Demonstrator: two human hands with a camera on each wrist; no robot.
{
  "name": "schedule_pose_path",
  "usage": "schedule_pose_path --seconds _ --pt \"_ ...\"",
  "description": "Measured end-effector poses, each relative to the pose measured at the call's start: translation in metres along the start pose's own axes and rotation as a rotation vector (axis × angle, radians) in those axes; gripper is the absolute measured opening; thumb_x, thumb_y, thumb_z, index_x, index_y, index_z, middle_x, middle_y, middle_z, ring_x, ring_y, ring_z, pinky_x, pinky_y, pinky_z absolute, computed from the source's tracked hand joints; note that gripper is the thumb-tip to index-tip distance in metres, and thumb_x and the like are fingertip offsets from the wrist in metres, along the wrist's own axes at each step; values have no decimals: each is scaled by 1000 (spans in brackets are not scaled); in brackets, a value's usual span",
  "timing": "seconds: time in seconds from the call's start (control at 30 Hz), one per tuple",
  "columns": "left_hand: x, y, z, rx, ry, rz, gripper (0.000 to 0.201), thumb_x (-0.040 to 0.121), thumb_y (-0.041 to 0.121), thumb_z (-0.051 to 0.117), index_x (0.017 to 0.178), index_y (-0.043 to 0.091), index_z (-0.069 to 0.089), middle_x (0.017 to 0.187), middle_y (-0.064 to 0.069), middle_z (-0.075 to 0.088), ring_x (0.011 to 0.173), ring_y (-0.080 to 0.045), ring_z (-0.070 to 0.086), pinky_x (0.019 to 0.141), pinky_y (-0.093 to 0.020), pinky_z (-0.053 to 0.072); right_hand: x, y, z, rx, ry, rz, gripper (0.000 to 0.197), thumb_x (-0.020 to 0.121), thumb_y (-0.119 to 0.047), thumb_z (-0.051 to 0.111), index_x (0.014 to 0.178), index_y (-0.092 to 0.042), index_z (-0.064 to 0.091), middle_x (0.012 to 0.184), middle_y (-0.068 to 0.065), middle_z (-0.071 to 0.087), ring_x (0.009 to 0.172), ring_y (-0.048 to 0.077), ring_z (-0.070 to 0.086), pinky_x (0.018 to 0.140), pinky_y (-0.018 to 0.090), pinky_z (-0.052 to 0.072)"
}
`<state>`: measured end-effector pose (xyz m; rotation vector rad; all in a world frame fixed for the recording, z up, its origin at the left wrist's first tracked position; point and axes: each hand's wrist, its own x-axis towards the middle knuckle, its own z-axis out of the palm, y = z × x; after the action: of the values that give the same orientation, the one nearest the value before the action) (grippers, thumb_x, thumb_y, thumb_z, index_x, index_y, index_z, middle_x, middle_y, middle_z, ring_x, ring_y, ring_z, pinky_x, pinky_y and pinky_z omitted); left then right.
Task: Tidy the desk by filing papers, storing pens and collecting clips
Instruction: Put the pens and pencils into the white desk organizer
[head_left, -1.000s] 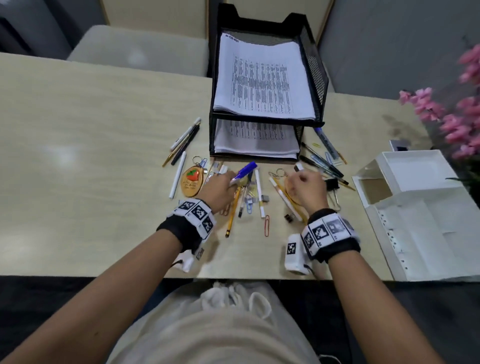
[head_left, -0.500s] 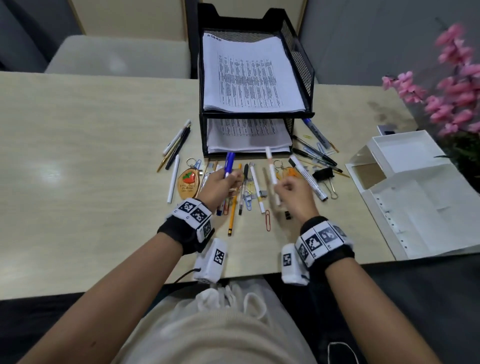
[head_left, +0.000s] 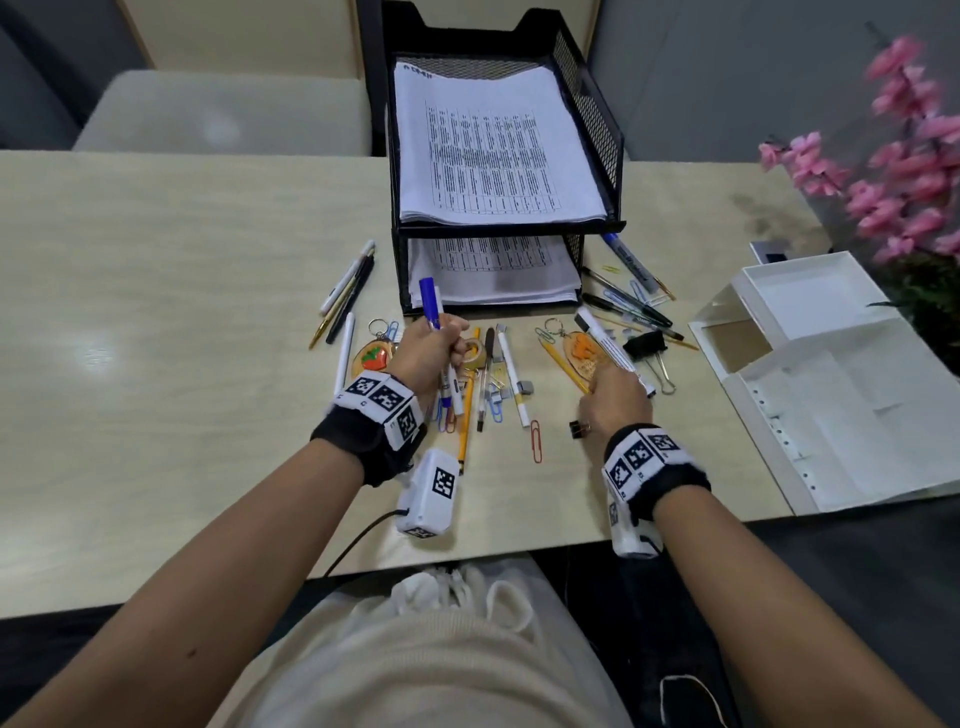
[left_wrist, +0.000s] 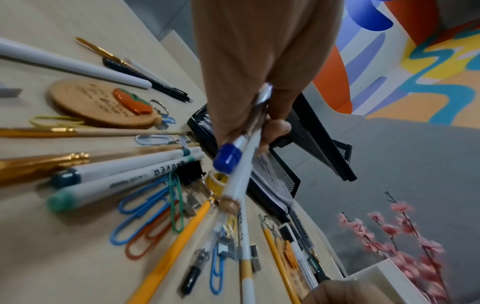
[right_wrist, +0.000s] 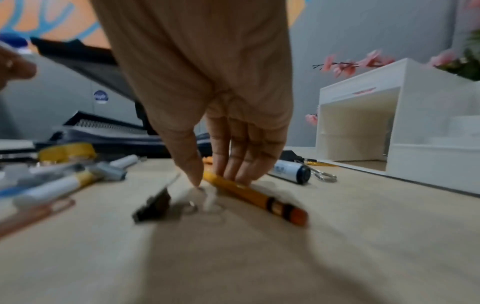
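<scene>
While your left hand (head_left: 429, 353) curls round a small bundle of pens (left_wrist: 241, 164), the blue-capped one (head_left: 430, 309) stands up out of your fist, lifted just above the scatter in front of the black mesh tray (head_left: 592, 130). Your right hand (head_left: 615, 400) is down on the desk (head_left: 156, 291): its fingers (right_wrist: 233, 156) lie straight and close together on a smooth yellow pencil (right_wrist: 249, 195), thumb tip at the pencil's near side, and you can't tell whether it has a grip yet. A white marker (head_left: 608, 348) lies just beside that hand. A small black binder clip (right_wrist: 153, 205) sits just left of your thumb. Plastic-coated paper clips (left_wrist: 145, 218), blue, orange and green, lie looped under your left hand, beside slim white markers (left_wrist: 124, 181). Printed sheets (head_left: 493, 156) fill both tray tiers. The round wooden key tag (left_wrist: 101, 102) lies flat further left. A white box organiser (head_left: 810, 291) stands open at your right, near pink flowers (head_left: 904, 171).
</scene>
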<state>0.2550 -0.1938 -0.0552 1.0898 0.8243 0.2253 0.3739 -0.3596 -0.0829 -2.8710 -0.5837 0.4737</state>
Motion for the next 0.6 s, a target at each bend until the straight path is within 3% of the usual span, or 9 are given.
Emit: schedule_pose_path --seconds 0.13,0.2,0.27,0.33,0.4,0.43,0.5,0.57,0.6 --pt "0 -7 -1 -48 47 -79 24 99 13 37 81 11 54 69 -5 56 42 -4 57 53 -20 49 2 -5 -1 -2 1 -12 7 84 -2 53 86 -2 59 99 19 65 94 33 61 70 31 47" --pt "-1 -9 -1 -106 20 -129 27 100 14 34 84 10 56 77 -8 62 52 -7 65 56 -21 54 -2 -17 -8 229 -17 -46 8 85 -4 56 77 -7 55 83 10 62 83 27 60 64 23 47" --pt "0 -10 1 -158 -33 -184 30 102 17 31 87 10 56 84 -8 60 67 -13 63 62 -26 53 -17 -38 -15 557 -122 -113 9 86 -2 58 78 -6 59 69 -1 54 65 12 55 50 8 42" --pt "0 -10 4 -237 -79 -213 32 103 19 27 90 10 55 84 -7 55 74 -16 55 64 -27 54 -32 -59 -12 647 -262 -201 9 85 -2 61 78 -8 64 66 -6 55 60 3 51 48 6 39" --pt "1 -9 5 -324 -62 -203 33 103 17 25 97 5 55 91 -10 59 85 -20 58 81 -33 53 -35 -71 -5 624 -345 -259 7 82 -3 64 78 -7 68 64 -6 57 59 5 53 52 11 42" --pt "2 -8 3 -350 -51 -182 33 103 17 25 92 5 54 90 -11 62 87 -21 61 88 -36 49 -30 -74 0 632 -359 -255 7 82 -4 64 78 -4 70 63 -4 59 58 7 54 54 13 45" --pt "4 -6 -4 -346 -35 -136 32 102 16 29 77 11 48 68 -4 64 67 -14 66 78 -36 49 -16 -75 6 669 -323 -188 11 83 -8 65 76 -1 70 66 3 63 62 13 58 63 21 52" --pt "6 -1 -13 -277 20 -102 29 100 15 35 73 14 45 56 4 53 47 -7 55 63 -27 46 5 -74 12 567 -162 -126 19 83 -12 65 70 1 66 72 13 65 71 25 62 72 32 53" --pt "7 0 -17 -239 50 -89 27 100 13 37 74 15 45 56 4 48 45 -6 49 57 -23 44 15 -73 16 442 -98 -112 20 83 -14 66 69 0 63 75 16 65 75 29 63 73 32 52"
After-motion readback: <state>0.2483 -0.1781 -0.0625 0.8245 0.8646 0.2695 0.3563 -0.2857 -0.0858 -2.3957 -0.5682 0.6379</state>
